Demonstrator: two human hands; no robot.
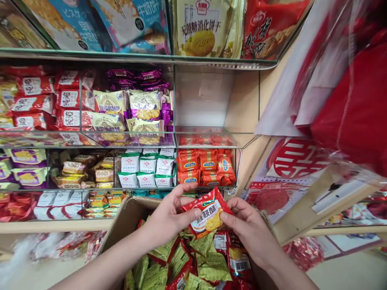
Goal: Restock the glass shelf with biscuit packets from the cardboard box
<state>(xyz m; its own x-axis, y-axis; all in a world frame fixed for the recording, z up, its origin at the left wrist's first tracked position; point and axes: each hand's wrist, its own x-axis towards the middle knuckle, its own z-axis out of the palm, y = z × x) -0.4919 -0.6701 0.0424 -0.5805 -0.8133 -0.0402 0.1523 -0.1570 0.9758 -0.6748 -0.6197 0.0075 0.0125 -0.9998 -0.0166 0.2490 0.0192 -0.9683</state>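
A small red packet of walnut cookies [207, 213] is held between both hands, tilted, its printed front facing me. My left hand [173, 211] pinches its left end with the thumb on the front. My right hand [246, 223] grips its right end the same way, thumb over the cookie picture. Just below the hands stands an open cardboard box [116, 215], holding many loose packets [181, 262], some showing yellow-green backs and others red fronts. The forearms hide part of the box.
Ahead is a shelf with clear dividers. Red-orange packets [207, 167], white-and-green packets [146, 167] and cream biscuit packets [145, 106] sit in its compartments. Larger bags [201, 32] line the upper shelf [121, 56]. Red wrapped goods [353, 100] hang close on the right.
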